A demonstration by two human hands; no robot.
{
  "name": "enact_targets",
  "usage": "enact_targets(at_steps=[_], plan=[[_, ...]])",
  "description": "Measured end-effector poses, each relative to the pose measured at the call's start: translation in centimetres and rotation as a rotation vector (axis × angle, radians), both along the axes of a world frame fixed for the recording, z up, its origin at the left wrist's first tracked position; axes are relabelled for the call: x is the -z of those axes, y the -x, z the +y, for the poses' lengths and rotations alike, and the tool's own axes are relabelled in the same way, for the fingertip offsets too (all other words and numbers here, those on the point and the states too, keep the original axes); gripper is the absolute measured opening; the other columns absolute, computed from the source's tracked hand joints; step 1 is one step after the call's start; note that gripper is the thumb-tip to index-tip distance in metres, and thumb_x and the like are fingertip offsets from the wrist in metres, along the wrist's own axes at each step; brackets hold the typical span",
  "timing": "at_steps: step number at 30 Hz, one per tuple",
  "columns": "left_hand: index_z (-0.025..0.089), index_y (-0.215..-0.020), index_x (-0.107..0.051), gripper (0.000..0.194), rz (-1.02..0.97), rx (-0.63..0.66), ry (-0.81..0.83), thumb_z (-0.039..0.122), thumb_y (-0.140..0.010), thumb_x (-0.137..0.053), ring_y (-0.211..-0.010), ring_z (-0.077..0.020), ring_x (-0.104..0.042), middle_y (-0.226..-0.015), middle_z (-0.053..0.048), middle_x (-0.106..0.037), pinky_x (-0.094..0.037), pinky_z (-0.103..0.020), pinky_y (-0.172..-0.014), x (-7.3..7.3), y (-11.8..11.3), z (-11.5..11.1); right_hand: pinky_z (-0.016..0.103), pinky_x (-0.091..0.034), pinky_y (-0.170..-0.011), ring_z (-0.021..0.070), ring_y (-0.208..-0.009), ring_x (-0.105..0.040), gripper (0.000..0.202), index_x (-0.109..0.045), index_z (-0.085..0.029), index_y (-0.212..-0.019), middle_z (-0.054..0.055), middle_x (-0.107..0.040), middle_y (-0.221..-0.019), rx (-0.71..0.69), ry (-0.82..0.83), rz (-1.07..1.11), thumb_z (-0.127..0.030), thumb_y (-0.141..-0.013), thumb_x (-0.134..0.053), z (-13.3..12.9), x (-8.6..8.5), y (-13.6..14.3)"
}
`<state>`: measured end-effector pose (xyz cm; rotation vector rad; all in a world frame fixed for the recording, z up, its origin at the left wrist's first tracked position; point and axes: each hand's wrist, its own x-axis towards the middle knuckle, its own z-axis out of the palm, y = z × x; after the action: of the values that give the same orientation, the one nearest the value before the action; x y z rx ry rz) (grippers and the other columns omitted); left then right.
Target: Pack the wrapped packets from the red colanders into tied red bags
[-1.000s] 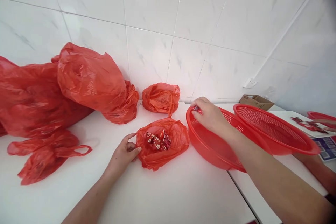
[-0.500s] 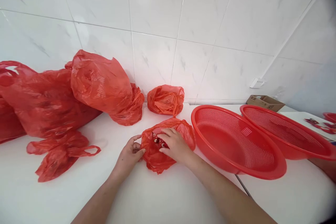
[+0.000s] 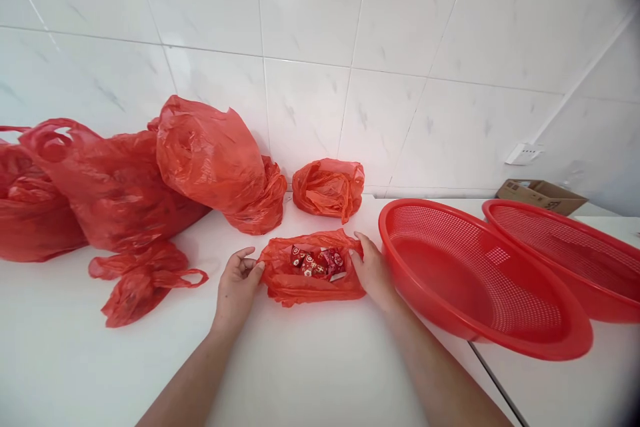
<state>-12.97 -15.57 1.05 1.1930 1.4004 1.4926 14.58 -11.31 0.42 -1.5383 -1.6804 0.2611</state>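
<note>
In front of me an opened red plastic bag (image 3: 310, 290) lies on the white table, its mouth facing up. Several small dark-red patterned packets (image 3: 315, 265) show inside it. My left hand (image 3: 239, 285) pinches the bag's left edge between thumb and fingers. At the opposite end, my right hand (image 3: 371, 268) grips the right edge, thumb toward the opening. Both hands touch only the bag, and the packets lie loose between them. Just behind stands another red plastic bag (image 3: 327, 190), crumpled and open at the top.
Close by on the right is a large red perforated basket (image 3: 480, 340), with a second red basket (image 3: 565, 260) beyond it. A cardboard box (image 3: 543, 197) stands near the wall. Full red bags (image 3: 125, 187) crowd the left, and a small knotted bag (image 3: 143, 283) lies before them.
My right hand has come out of the bag's opening and taken its right edge. The mouth is stretched wider, showing more packets. The view has shifted a little left.
</note>
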Motion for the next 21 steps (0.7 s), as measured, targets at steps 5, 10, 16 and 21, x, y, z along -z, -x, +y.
enact_targets(at_steps=[5,10,16,21], plan=[[0.026,-0.128,-0.043,0.063,0.258,0.104,0.066,0.048,-0.073,-0.063,-0.085,-0.0213,-0.061,-0.100,-0.005,-0.061,-0.049,-0.034,-0.074,-0.7,-0.8,-0.9,0.033,-0.043,-0.077,0.0202,-0.083,-0.059,0.016,-0.060,-0.023,-0.086,0.003,-0.066,-0.088,0.017,0.095,0.246,-0.028,-0.079,-0.046,1.0,0.5,-1.6],[0.032,-0.139,-0.034,0.082,0.450,0.131,0.168,0.041,-0.065,-0.070,-0.080,-0.0243,-0.065,-0.105,-0.007,-0.064,-0.050,-0.035,-0.069,-0.5,-2.2,-1.4,0.030,-0.044,-0.067,0.0191,-0.073,-0.058,0.016,-0.055,-0.022,-0.082,0.002,-0.064,-0.079,0.045,0.119,0.416,-0.031,-0.076,-0.044,1.7,1.0,-2.6],[0.031,-0.138,-0.030,0.072,0.132,0.146,0.112,0.031,-0.073,-0.060,-0.078,-0.0173,-0.062,-0.102,-0.004,-0.061,-0.052,-0.029,-0.063,-0.1,-2.0,-0.9,0.028,-0.048,-0.074,0.0181,-0.091,-0.061,0.049,-0.053,-0.025,-0.111,0.001,-0.064,-0.107,-0.161,0.203,0.712,-0.019,-0.062,-0.050,1.1,0.6,-1.7],[0.026,-0.127,-0.040,0.066,-0.170,0.078,0.076,0.020,-0.066,-0.063,-0.076,-0.0161,-0.064,-0.099,-0.003,-0.062,-0.052,-0.027,-0.061,-0.8,-1.8,0.5,0.030,-0.048,-0.078,0.0200,-0.093,-0.061,0.043,-0.058,-0.024,-0.104,0.002,-0.066,-0.103,-0.349,0.351,0.998,-0.019,-0.062,-0.064,-0.1,-0.7,-0.7]])
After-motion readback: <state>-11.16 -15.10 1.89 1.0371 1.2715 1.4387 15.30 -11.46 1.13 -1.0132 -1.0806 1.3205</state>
